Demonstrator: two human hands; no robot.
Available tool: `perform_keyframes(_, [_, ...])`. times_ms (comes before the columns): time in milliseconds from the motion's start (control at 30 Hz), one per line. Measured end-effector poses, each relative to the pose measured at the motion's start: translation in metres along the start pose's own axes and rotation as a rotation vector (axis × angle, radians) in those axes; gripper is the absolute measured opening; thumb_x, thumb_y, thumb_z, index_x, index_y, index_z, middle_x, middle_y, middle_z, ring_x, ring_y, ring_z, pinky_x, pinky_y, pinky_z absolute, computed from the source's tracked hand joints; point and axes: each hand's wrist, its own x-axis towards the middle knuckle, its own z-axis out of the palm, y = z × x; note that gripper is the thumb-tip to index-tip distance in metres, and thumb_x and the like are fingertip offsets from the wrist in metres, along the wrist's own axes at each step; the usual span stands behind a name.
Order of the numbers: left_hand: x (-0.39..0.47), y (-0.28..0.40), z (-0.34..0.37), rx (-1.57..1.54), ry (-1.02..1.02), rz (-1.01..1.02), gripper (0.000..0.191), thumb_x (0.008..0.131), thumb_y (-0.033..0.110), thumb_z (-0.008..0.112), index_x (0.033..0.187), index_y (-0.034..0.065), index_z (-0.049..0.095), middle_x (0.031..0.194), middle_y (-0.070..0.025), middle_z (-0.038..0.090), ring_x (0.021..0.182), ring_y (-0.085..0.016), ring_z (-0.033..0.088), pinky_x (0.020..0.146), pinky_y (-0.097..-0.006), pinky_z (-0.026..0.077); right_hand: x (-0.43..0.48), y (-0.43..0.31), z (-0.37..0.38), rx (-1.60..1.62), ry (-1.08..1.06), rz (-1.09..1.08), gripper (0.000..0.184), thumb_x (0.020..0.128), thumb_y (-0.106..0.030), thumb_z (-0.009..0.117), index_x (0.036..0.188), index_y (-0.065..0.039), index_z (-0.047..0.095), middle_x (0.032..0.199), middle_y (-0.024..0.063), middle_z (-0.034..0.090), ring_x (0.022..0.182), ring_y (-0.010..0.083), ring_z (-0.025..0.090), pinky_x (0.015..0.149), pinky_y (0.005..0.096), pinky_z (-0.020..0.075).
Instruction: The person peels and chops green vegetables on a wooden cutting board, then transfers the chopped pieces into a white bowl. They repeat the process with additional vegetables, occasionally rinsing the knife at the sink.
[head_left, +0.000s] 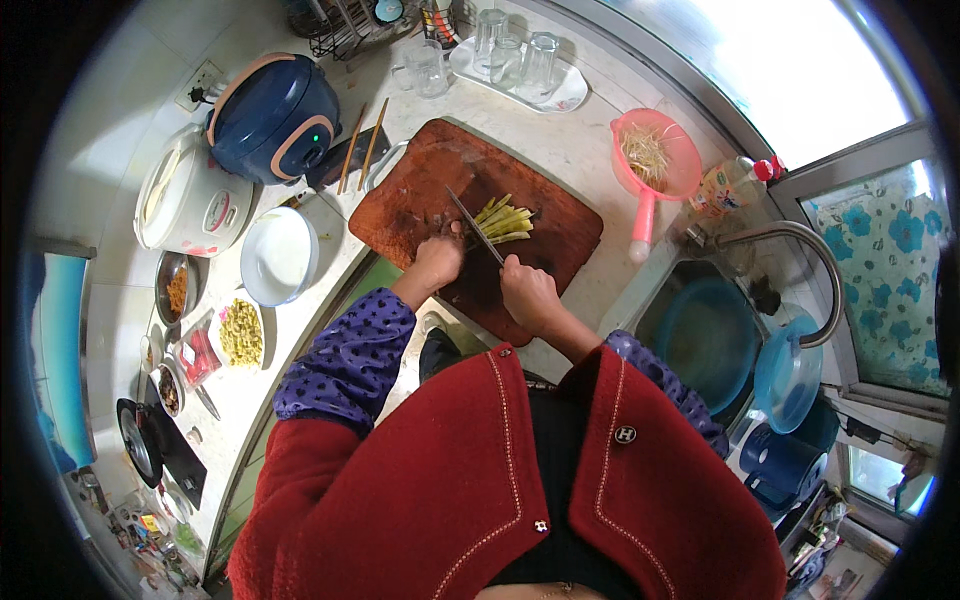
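My right hand (529, 294) grips the handle of a kitchen knife (474, 223), whose blade points away to the upper left over a brown wooden cutting board (551, 202). Right beside the blade lies a bunch of pale green vegetable strips (506, 219), spread like a fan on the board. On the blade's other side my left hand (439, 260) rests over the board with its fingers curled, close to the knife. Its palm side is hidden, so whether something is held there does not show.
A pink strainer (686, 161) with bean sprouts stands beyond the board, near the sink faucet (821, 259). To the left are a blue rice cooker (274, 120), a white bowl (279, 255) and a plate of chopped yellow-green food (240, 334). Glasses (540, 67) occupy a tray behind.
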Motion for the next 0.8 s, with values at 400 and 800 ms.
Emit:
perform_keyframes(400, [0.011, 0.016, 0.013, 0.02, 0.072, -0.231, 0.033, 0.091, 0.021, 0.027, 0.106, 0.0008, 0.048, 0.101, -0.0246, 0.057, 0.083, -0.037, 0.061, 0.07, -0.0442, 0.05, 0.0, 0.004, 0.001, 0.016, 0.032, -0.067, 0.018, 0.088, -0.017, 0.042, 0.084, 0.001, 0.042, 0.067, 0.0225, 0.058, 0.064, 0.042, 0.057, 0.059, 0.0517, 0.0443])
perform_keyframes(800, [0.062, -0.009, 0.003, -0.119, 0.225, -0.141, 0.015, 0.079, 0.012, 0.052, 0.09, 0.0027, 0.049, 0.097, -0.0161, 0.053, 0.093, -0.033, 0.053, 0.076, -0.0429, 0.046, -0.038, 0.035, -0.019, 0.257, 0.139, 0.069, 0.019, 0.086, -0.022, 0.051, 0.084, -0.004, 0.045, 0.065, 0.0235, 0.056, 0.064, 0.0422, 0.056, 0.053, 0.0494, 0.0429])
